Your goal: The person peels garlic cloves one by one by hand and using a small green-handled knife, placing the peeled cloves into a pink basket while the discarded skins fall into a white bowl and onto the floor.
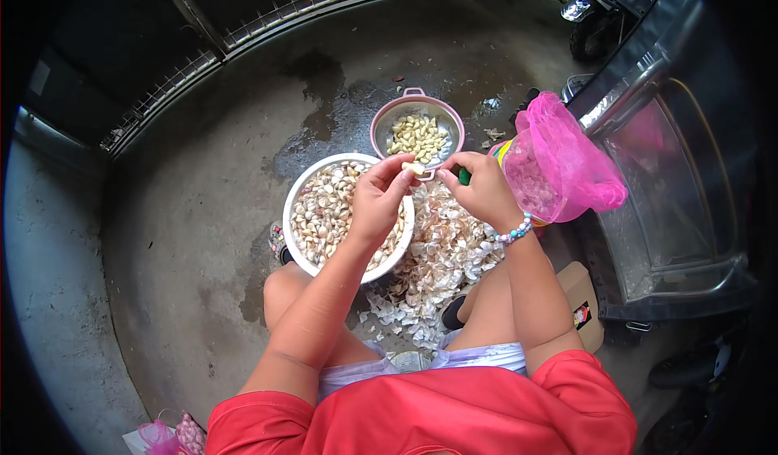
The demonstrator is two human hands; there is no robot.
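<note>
My left hand (389,189) holds a pale garlic clove (414,168) between thumb and fingers. Just right of it, my right hand (477,184) is closed around a small tool with a green handle (465,176); its blade cannot be made out. Below my left hand stands a white basin (290,236) of unpeeled garlic cloves (322,212). Beyond both hands, a pink-rimmed metal colander or bowl (460,128) contains peeled cloves (419,138). A heap of papery garlic skins (444,242) lies on the floor between the basin and my right leg.
A pink mesh bag (565,157) covers a container at the right, beside a metal vehicle body (662,212). Flattened cardboard (577,303) lies near my right leg. A motorcycle wheel (592,38) is at the upper right, and a pink bag (159,437) at the lower left. The concrete floor has wet patches.
</note>
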